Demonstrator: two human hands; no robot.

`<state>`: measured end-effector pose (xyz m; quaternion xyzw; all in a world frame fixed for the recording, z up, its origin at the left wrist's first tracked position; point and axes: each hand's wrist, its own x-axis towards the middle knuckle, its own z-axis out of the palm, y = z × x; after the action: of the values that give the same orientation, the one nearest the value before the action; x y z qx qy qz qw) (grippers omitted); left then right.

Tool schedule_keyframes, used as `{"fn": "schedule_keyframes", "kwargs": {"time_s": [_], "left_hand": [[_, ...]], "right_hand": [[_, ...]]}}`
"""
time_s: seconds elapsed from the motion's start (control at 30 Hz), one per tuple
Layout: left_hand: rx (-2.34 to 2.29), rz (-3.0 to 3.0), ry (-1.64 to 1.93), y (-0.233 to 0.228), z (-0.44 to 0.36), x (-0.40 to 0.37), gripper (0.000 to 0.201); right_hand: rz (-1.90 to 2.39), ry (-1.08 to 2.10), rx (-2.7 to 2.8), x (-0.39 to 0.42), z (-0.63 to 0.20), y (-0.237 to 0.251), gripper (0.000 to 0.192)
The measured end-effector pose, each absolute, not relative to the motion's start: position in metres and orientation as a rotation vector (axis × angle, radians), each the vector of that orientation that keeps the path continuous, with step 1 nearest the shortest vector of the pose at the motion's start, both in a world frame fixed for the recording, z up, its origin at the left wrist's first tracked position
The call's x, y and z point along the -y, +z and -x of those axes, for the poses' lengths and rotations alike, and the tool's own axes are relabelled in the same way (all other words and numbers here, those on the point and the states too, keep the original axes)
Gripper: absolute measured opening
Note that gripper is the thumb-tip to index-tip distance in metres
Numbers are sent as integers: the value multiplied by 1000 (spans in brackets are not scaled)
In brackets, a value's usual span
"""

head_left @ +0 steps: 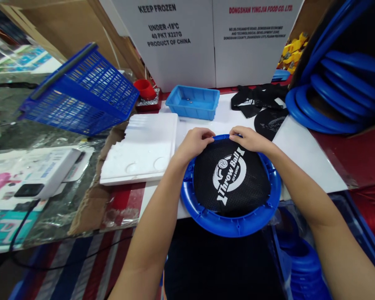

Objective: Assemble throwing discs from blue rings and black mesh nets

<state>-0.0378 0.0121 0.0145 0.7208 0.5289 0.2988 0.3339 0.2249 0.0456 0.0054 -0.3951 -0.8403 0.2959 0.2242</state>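
Note:
A blue plastic ring [237, 227] lies in front of me, partly over the table's near edge. Black mesh fabric [253, 183] with a white "Throw Ball" print fills its middle. My left hand [195, 143] is closed at the ring's far rim, thumb and fingers pinched where mesh meets plastic. Just to its right, my right hand [248, 138] grips the same far rim with bent fingers. Fingertips of both hands are partly hidden, so I cannot tell how much mesh is between them. More black mesh pieces [246, 102] lie beyond my right hand.
A light blue tray [192, 110] with a few tiny metal bits stands behind the ring. Left of it are a white foam slab [143, 146], a red cup [144, 89] and a tilted blue basket [90, 91]. Blue rings [337, 96] fill a box at right; more [306, 266] sit below.

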Motion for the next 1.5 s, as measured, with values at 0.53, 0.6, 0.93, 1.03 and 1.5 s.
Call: {"fn": "schedule_keyframes", "kwargs": {"time_s": [0.53, 0.6, 0.93, 1.03, 1.5], "left_hand": [[-1286, -2158, 795, 10, 39, -17, 15], [-1288, -2194, 782, 9, 39, -17, 17], [-1336, -1949, 879, 7, 36, -17, 14], [-1359, -1846, 916, 3, 34, -19, 12], [-1287, -2116, 869, 3, 34, -22, 9]], "right_hand": [[1238, 990, 2203, -56, -227, -1, 11], [1247, 933, 2210, -54, -227, 0, 9], [1233, 966, 2214, -53, -227, 5, 13], [1251, 984, 2179, -53, -227, 6, 13], [1333, 879, 2184, -50, -225, 10, 11]]}}
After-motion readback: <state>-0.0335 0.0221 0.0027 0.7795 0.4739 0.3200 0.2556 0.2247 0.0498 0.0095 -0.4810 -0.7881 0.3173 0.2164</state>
